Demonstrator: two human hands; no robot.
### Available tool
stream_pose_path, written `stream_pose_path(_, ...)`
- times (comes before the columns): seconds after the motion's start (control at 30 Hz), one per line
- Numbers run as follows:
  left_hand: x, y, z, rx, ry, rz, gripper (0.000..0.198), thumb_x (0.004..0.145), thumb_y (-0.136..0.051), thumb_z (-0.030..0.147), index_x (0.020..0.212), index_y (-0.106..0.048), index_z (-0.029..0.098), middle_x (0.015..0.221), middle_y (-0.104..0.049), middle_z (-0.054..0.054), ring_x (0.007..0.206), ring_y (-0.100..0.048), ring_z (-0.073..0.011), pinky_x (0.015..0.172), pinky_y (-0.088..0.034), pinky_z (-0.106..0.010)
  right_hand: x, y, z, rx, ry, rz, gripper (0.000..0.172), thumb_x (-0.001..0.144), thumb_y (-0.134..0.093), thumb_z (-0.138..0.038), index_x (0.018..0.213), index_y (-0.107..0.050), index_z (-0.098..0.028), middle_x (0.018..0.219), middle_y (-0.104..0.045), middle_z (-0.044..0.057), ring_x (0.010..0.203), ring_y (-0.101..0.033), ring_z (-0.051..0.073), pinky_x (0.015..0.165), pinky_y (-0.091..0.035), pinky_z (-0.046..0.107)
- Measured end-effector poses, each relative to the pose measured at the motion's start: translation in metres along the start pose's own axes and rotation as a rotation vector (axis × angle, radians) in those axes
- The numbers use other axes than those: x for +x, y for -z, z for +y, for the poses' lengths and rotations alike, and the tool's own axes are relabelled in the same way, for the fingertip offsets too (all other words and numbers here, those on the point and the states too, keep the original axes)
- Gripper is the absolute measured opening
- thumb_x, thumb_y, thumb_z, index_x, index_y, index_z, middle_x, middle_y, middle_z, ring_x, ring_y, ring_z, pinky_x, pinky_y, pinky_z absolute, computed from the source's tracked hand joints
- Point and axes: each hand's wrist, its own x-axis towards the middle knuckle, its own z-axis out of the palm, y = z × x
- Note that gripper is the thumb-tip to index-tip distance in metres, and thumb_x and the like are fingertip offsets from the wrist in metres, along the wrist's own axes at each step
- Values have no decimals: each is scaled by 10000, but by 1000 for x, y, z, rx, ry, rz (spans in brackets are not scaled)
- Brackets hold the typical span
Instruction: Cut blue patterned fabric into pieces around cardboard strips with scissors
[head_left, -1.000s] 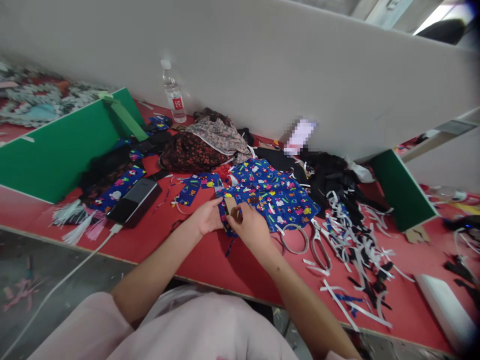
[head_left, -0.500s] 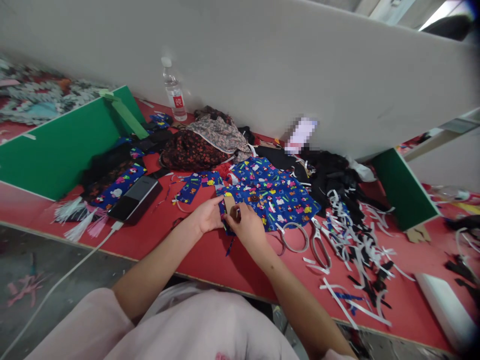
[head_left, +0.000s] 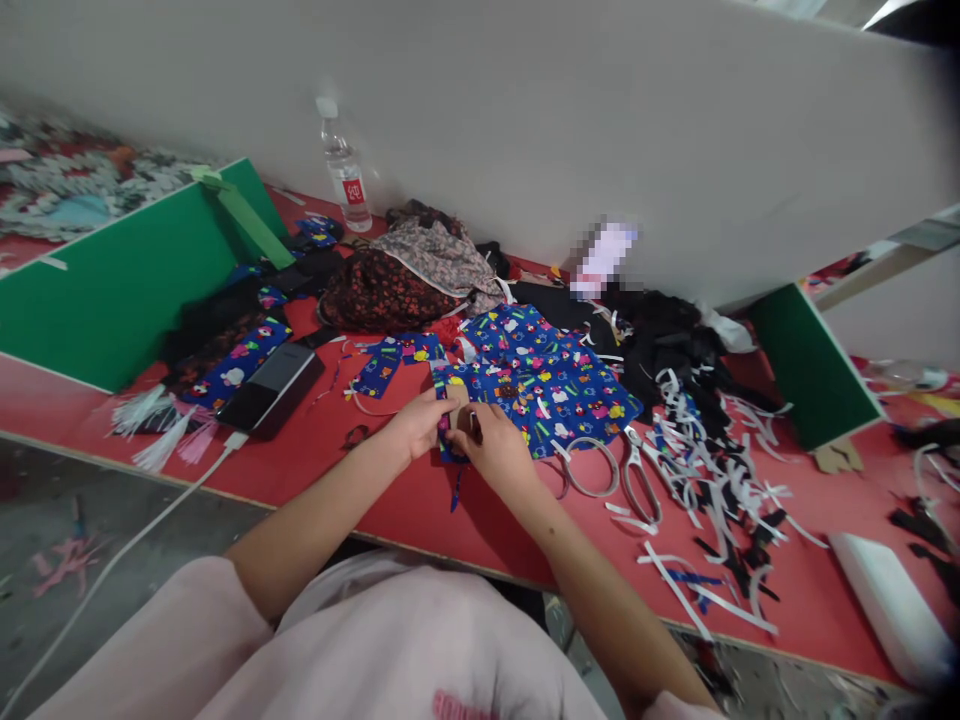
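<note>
Blue fabric [head_left: 559, 390] with a bright cartoon print lies spread on the red table in front of me. A small tan piece, like cardboard [head_left: 456, 392], rests on its left edge. My left hand [head_left: 421, 424] is closed on that edge, its thumb against the tan piece. Curled over the lower end of the same piece, my right hand [head_left: 491, 442] pinches it between thumb and fingers; the fingertips are partly hidden. Just right of my right hand lies a pair of scissors [head_left: 640, 475] with large pale handles, its blades partly under the fabric.
White and black fabric strips [head_left: 720, 500] litter the right side. A black power bank [head_left: 270, 390] with a white cable lies left, near tasselled fabric. Behind are a floral cloth [head_left: 382, 290], a water bottle [head_left: 349, 180] and a propped phone [head_left: 604, 260]. Green boards [head_left: 142, 280] flank the table.
My left hand has closed in, its thumb now pressing at the tan piece. My right hand stays curled at the piece's lower end. The view has tilted slightly.
</note>
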Motion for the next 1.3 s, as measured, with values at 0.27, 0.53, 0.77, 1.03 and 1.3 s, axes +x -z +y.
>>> stream_pose_path(0.27, 7, 5, 2, 24, 44, -10, 234, 777, -521, 73, 982, -547, 182, 659, -656, -26, 506, -629, -165, 566, -529, -342, -6, 17, 24, 137, 215, -60, 244, 872, -488, -175, 1088, -594, -212, 981, -575, 63, 937, -542, 164, 831, -428, 277)
stream_pose_path(0.53, 9, 9, 4, 14, 102, -28, 268, 827, -462, 103, 1068, -517, 207, 646, -658, -20, 501, -629, -175, 547, -525, -350, -11, 4, 18, 87, 157, -93, 313, 788, -635, -313, 1089, -595, -233, 1007, -558, 55, 897, -563, 169, 786, -445, 275)
stream_pose_path(0.77, 8, 12, 10, -11, 215, -115, 290, 891, -398, 302, 1069, -550, 132, 728, -684, -97, 583, -651, -209, 594, -525, -372, -11, 5, 18, 23, 164, -92, 341, 789, -636, -306, 1117, -570, -238, 1018, -560, 53, 896, -569, 166, 773, -443, 272)
stream_pose_path(1.03, 5, 12, 14, 6, 259, -159, 398, 909, -325, 350, 1044, -585, 81, 722, -688, -128, 594, -656, -229, 548, -519, -356, -8, 3, 14, 18, 111, -79, 296, 809, -612, -329, 1086, -574, -234, 997, -558, 46, 867, -575, 161, 730, -429, 247)
stream_pose_path(1.3, 5, 7, 4, -1, 79, -74, 206, 794, -526, 82, 979, -574, 160, 678, -670, -46, 517, -629, -164, 533, -517, -301, -9, 10, 6, -87, 137, -77, 257, 795, -630, -292, 1038, -584, -221, 965, -548, 51, 874, -550, 179, 739, -417, 266)
